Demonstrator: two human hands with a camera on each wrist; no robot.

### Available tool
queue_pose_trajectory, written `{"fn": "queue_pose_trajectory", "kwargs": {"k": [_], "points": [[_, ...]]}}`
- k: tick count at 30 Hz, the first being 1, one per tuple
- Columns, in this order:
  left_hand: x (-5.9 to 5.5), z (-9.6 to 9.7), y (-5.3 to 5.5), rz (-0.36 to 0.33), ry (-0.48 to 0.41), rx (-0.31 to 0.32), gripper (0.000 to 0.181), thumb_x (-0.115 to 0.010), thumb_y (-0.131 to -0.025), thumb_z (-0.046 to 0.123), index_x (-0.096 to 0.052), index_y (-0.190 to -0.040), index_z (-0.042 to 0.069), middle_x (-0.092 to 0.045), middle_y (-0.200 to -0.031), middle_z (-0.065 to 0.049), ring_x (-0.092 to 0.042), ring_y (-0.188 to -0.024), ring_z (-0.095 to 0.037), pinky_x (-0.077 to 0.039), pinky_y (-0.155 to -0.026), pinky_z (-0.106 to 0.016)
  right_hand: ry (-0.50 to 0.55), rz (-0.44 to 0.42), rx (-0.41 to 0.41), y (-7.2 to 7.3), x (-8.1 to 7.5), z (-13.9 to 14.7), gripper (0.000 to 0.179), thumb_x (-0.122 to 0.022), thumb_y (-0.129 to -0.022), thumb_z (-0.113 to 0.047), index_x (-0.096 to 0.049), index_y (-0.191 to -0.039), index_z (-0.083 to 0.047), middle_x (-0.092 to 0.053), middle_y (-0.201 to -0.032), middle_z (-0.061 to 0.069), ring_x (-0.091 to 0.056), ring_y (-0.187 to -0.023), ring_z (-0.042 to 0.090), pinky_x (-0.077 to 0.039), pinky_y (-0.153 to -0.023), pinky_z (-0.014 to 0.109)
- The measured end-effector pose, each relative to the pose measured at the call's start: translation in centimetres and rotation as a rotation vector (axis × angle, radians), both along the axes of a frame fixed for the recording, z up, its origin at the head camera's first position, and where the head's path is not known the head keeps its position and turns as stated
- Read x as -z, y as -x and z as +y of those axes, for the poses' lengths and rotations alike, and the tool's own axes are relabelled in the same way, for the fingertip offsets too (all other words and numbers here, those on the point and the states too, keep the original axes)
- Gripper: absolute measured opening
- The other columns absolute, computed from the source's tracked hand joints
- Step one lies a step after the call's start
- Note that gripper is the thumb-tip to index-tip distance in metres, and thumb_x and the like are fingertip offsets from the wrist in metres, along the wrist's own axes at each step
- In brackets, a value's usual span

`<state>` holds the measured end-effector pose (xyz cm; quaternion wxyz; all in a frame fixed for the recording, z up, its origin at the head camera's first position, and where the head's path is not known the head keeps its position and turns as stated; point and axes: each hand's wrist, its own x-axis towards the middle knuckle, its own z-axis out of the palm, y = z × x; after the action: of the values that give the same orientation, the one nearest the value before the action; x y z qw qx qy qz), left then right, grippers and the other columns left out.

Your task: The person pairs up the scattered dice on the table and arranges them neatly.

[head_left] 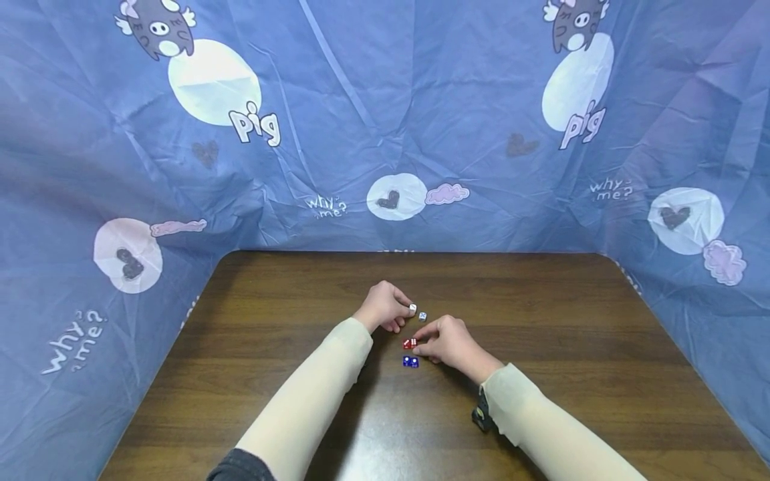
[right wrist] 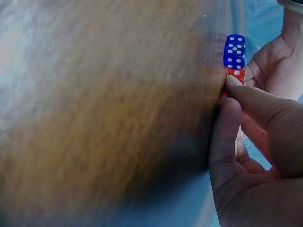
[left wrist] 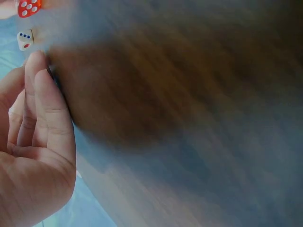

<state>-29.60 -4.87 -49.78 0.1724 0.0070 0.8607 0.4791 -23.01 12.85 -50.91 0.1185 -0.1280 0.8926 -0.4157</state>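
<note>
Toward the far middle of the table, my left hand (head_left: 385, 307) pinches a white die (head_left: 412, 308) at its fingertips. A second white die (head_left: 423, 316) lies just to the right, apart from that hand. My right hand (head_left: 451, 344) has its thumb and forefinger on the right one of two red dice (head_left: 406, 345), which sit side by side. Nearer to me are two blue dice (head_left: 410, 361), also side by side, touched by neither hand. In the right wrist view, the thumb (right wrist: 251, 97) partly covers the red dice (right wrist: 236, 74), with blue dice (right wrist: 235, 52) beyond.
The brown wooden table (head_left: 271, 294) spreads out on all sides of the dice. A blue printed cloth (head_left: 337, 133) hangs behind the table and along both sides. A black strapped device (head_left: 481, 414) is on the right wrist.
</note>
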Motion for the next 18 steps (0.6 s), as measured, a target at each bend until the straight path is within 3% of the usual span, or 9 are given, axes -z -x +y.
{"fn": "queue_pose_trajectory", "kwargs": {"k": [18], "points": [[0.1,-1.8,-2.6,0.024,-0.012,0.014,0.010,-0.082,-0.088,0.008,-0.078,-0.094,0.002,-0.067,-0.059,-0.015,-0.064,-0.044,-0.020,-0.057,-0.043,-0.033,-0.026,-0.023,0.002,0.1,-0.1,-0.1,0.015,-0.090,-0.080,-0.014,-0.081,-0.093,-0.012,-0.068,-0.062,-0.005,-0.063,-0.050,0.012,-0.053,-0.046,0.027]]}}
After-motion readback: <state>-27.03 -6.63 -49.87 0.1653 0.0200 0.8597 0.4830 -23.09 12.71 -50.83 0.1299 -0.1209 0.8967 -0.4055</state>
